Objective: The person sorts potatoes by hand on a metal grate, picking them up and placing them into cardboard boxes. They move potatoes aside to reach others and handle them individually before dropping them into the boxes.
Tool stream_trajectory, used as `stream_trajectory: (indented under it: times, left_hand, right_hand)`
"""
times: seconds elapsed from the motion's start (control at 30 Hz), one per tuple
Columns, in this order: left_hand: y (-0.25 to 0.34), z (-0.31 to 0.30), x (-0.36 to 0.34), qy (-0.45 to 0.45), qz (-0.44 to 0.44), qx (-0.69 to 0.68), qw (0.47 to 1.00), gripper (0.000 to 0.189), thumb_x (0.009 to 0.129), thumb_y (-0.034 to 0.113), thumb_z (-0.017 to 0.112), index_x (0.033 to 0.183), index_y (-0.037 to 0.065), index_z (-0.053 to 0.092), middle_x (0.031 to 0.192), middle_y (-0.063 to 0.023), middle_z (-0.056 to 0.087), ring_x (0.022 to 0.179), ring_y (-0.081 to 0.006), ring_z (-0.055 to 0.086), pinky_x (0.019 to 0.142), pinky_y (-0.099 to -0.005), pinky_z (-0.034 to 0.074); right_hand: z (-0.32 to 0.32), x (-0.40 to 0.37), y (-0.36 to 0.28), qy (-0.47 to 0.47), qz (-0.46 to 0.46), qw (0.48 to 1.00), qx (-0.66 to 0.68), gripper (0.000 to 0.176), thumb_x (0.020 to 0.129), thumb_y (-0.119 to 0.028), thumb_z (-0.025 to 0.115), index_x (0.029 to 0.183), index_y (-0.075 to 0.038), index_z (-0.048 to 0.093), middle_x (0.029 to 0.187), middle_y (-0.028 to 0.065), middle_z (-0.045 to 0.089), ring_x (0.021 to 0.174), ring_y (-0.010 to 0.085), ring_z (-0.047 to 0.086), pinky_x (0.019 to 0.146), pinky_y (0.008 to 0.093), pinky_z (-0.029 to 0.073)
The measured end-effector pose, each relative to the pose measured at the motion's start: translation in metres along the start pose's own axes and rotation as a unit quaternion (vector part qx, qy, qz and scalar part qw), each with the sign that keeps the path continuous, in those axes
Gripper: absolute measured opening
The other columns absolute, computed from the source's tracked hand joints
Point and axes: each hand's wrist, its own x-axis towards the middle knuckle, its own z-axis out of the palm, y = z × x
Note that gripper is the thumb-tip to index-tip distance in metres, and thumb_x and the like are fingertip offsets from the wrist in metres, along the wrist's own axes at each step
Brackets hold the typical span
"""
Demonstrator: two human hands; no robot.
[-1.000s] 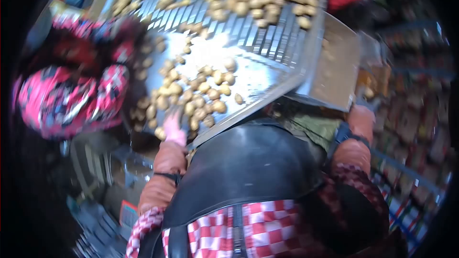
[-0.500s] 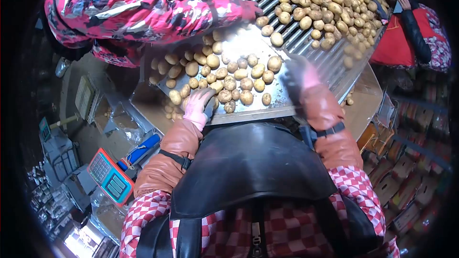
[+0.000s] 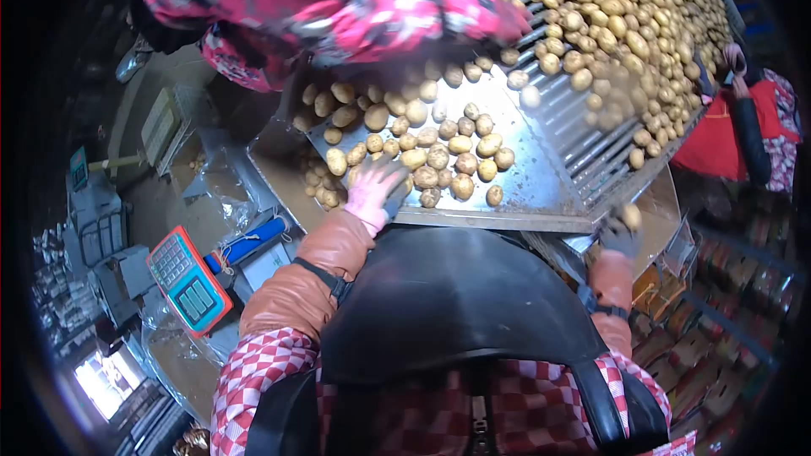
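My left hand (image 3: pixel 374 187), in a pink glove, lies spread on the pile of potatoes (image 3: pixel 439 148) on the steel chute (image 3: pixel 541 194) in front of me. Its fingers touch the nearest potatoes without closing on one. My right hand (image 3: pixel 619 235), in a dark glove, hangs past the chute's right edge and is shut on a single potato (image 3: pixel 630 216). Beyond the chute, a roller conveyor (image 3: pixel 583 139) carries many more potatoes (image 3: pixel 625 25).
A person's sleeve in a pink pattern (image 3: pixel 338 8) reaches across the conveyor from the left. Another person in red (image 3: pixel 735 135) stands at the right. An orange weighing scale (image 3: pixel 187 280) sits at lower left. Cardboard boxes (image 3: pixel 718 321) are stacked at the right.
My right hand has left the chute and dropped to its right edge, holding a potato. My left hand has stayed on the pile. The view has shifted slightly.
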Motion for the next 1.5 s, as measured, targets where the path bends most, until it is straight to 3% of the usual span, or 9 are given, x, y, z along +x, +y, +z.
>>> stream_trajectory:
  times: [0.13, 0.27, 0.33, 0.53, 0.6, 0.7, 0.8, 0.9, 1.5]
  left_hand:
    - [0.014, 0.017, 0.028, -0.160, 0.070, 0.026, 0.984, 0.058, 0.082, 0.023, 0.068, 0.137, 0.019, 0.049, 0.146, -0.0144, 0.041, 0.140, -0.0394, 0.031, 0.113, -0.0579, 0.026]
    - [-0.012, 0.035, 0.083, -0.132, 0.025, 0.074, 0.988, 0.068, 0.082, 0.030, 0.066, 0.145, 0.027, 0.041, 0.151, -0.0120, 0.036, 0.142, -0.0338, 0.029, 0.111, -0.0640, 0.023]
    - [-0.012, 0.037, 0.094, -0.081, -0.045, 0.059, 0.994, 0.068, 0.082, 0.029, 0.065, 0.145, 0.026, 0.041, 0.151, -0.0126, 0.037, 0.142, -0.0319, 0.031, 0.111, -0.0630, 0.025]
    - [-0.033, 0.005, 0.077, 0.118, -0.159, 0.079, 0.977, 0.036, 0.080, 0.010, 0.058, 0.115, 0.016, 0.065, 0.115, -0.0137, 0.066, 0.104, -0.0371, 0.061, 0.087, -0.0459, 0.049]
    - [-0.026, -0.024, 0.092, -0.042, -0.309, 0.091, 0.946, 0.035, 0.087, 0.013, 0.052, 0.121, 0.013, 0.062, 0.114, -0.0176, 0.065, 0.106, -0.0376, 0.062, 0.088, -0.0463, 0.049]
    - [-0.034, -0.021, 0.115, -0.115, -0.358, 0.084, 0.923, 0.036, 0.093, 0.018, 0.047, 0.126, 0.011, 0.059, 0.118, -0.0187, 0.064, 0.109, -0.0371, 0.061, 0.093, -0.0463, 0.048]
    - [-0.043, -0.016, 0.126, -0.130, -0.384, 0.077, 0.911, 0.039, 0.095, 0.024, 0.045, 0.130, 0.010, 0.056, 0.126, -0.0199, 0.061, 0.113, -0.0369, 0.060, 0.098, -0.0452, 0.047]
    - [-0.049, -0.013, 0.124, -0.098, -0.425, 0.041, 0.899, 0.041, 0.095, 0.026, 0.046, 0.131, 0.009, 0.055, 0.130, -0.0206, 0.058, 0.114, -0.0364, 0.060, 0.099, -0.0434, 0.047]
    - [-0.074, -0.020, 0.148, -0.182, -0.348, 0.099, 0.914, 0.034, 0.097, 0.016, 0.036, 0.126, 0.007, 0.051, 0.120, -0.0233, 0.063, 0.112, -0.0380, 0.061, 0.095, -0.0452, 0.047]
  right_hand:
    - [-0.039, -0.025, 0.002, -0.005, -0.008, 0.907, 0.422, 0.072, 0.085, -0.061, 0.056, 0.137, -0.012, 0.050, 0.118, 0.0116, 0.064, 0.089, 0.0250, 0.059, 0.079, 0.0339, 0.051]
    - [0.004, 0.043, 0.032, -0.187, 0.055, 0.944, 0.265, 0.066, 0.098, -0.055, 0.039, 0.150, -0.015, 0.036, 0.151, 0.0112, 0.042, 0.105, 0.0243, 0.060, 0.076, 0.0375, 0.052]
    - [0.166, 0.044, 0.024, 0.129, -0.133, 0.981, -0.063, 0.051, 0.097, -0.039, 0.057, 0.140, -0.014, 0.045, 0.128, 0.0158, 0.058, 0.091, 0.0222, 0.062, 0.063, 0.0272, 0.050]
    - [0.296, 0.078, 0.006, -0.222, 0.462, 0.852, -0.112, 0.023, 0.093, -0.024, 0.058, 0.085, -0.003, 0.060, 0.067, 0.0042, 0.056, 0.057, 0.0146, 0.053, 0.054, 0.0258, 0.044]
    - [0.299, 0.105, 0.037, -0.550, -0.022, 0.649, -0.525, 0.021, 0.091, -0.019, 0.060, 0.101, -0.001, 0.062, 0.083, 0.0055, 0.062, 0.073, 0.0170, 0.059, 0.065, 0.0313, 0.049]
    - [0.347, 0.104, 0.026, -0.293, 0.152, 0.878, -0.346, 0.041, 0.091, -0.024, 0.067, 0.127, -0.006, 0.060, 0.100, 0.0052, 0.066, 0.086, 0.0142, 0.059, 0.074, 0.0288, 0.048]
    - [0.333, 0.139, 0.039, -0.424, -0.199, 0.804, -0.366, 0.044, 0.094, -0.020, 0.064, 0.133, -0.003, 0.054, 0.108, 0.0068, 0.065, 0.092, 0.0142, 0.062, 0.080, 0.0264, 0.050]
    - [0.344, 0.131, 0.017, -0.295, 0.248, 0.905, -0.182, 0.044, 0.095, -0.027, 0.064, 0.127, 0.003, 0.054, 0.106, 0.0114, 0.066, 0.097, 0.0203, 0.065, 0.079, 0.0325, 0.055]
    - [0.357, 0.120, 0.019, -0.193, 0.307, 0.931, -0.040, 0.053, 0.099, -0.026, 0.055, 0.146, -0.008, 0.038, 0.122, 0.0104, 0.055, 0.104, 0.0247, 0.058, 0.088, 0.0407, 0.054]
